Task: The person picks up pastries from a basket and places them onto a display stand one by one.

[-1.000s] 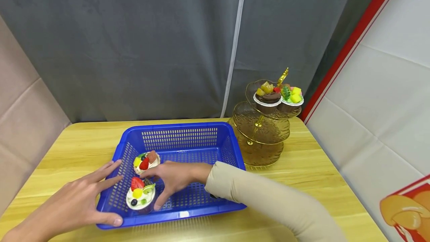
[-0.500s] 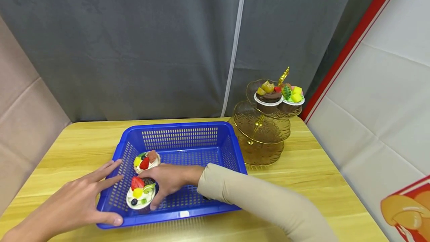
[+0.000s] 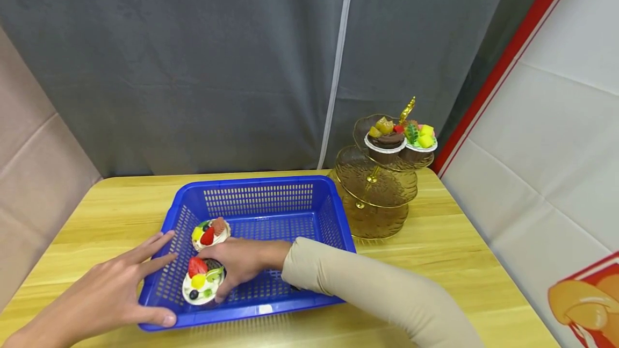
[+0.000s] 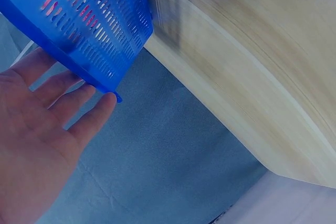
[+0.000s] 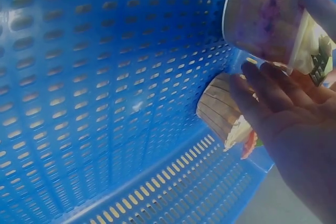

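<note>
The head camera looked forward and down from above the table [image 3: 435, 246], taking in the whole blue basket [image 3: 261, 192] at mid-frame. The left wrist camera sat tilted and very close outside the basket's corner [image 4: 94, 30]. The right wrist camera looked from inside, close against the perforated wall [image 5: 105, 103]. All three views shared the basket.

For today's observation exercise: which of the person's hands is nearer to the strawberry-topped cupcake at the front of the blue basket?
Right. The right hand grips the cupcake inside the basket; the left hand rests on the basket's outer left wall.
</note>
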`<state>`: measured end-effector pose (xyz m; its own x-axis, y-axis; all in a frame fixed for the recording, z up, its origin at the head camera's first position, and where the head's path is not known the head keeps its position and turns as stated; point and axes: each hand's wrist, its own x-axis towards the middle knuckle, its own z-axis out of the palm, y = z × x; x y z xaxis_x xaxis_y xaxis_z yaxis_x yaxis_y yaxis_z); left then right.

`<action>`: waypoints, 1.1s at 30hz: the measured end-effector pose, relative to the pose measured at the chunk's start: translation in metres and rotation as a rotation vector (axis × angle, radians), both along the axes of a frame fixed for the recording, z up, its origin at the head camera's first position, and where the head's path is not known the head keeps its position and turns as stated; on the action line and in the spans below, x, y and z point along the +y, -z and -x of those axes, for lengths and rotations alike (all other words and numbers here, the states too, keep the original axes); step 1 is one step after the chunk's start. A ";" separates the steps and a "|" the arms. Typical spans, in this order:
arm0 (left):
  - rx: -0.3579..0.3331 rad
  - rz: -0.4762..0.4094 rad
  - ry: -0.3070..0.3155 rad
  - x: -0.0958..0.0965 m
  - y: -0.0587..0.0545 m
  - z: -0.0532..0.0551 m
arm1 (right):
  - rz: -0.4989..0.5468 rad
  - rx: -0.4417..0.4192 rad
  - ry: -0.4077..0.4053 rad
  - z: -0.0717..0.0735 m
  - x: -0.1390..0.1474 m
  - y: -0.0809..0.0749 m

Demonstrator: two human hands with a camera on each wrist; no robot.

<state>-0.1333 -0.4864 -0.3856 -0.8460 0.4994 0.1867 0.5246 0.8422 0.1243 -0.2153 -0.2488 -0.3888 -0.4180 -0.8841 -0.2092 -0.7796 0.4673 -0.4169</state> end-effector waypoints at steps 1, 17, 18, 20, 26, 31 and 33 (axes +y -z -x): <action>0.002 -0.002 0.002 0.000 0.000 0.000 | 0.000 -0.001 -0.004 0.000 0.000 -0.001; -0.030 0.025 -0.007 -0.001 0.002 -0.001 | 0.061 -0.079 0.005 -0.008 0.012 -0.023; -0.030 0.024 -0.009 -0.001 0.002 -0.001 | 0.068 -0.077 0.006 -0.008 0.013 -0.026; -0.032 0.025 -0.015 -0.001 0.002 -0.001 | 0.084 -0.073 0.006 -0.008 0.016 -0.030; -0.016 0.018 0.004 -0.002 0.003 -0.001 | 0.159 -0.052 -0.021 -0.007 0.033 -0.045; -0.011 0.018 0.001 -0.002 0.002 -0.001 | 0.217 -0.075 -0.004 -0.006 0.050 -0.058; -0.010 0.019 -0.004 -0.001 0.002 -0.001 | 0.223 -0.076 0.017 -0.006 0.056 -0.062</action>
<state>-0.1322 -0.4878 -0.3880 -0.8495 0.4998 0.1690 0.5205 0.8464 0.1130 -0.2098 -0.1925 -0.3265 -0.4240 -0.9047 -0.0411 -0.7345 0.3701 -0.5689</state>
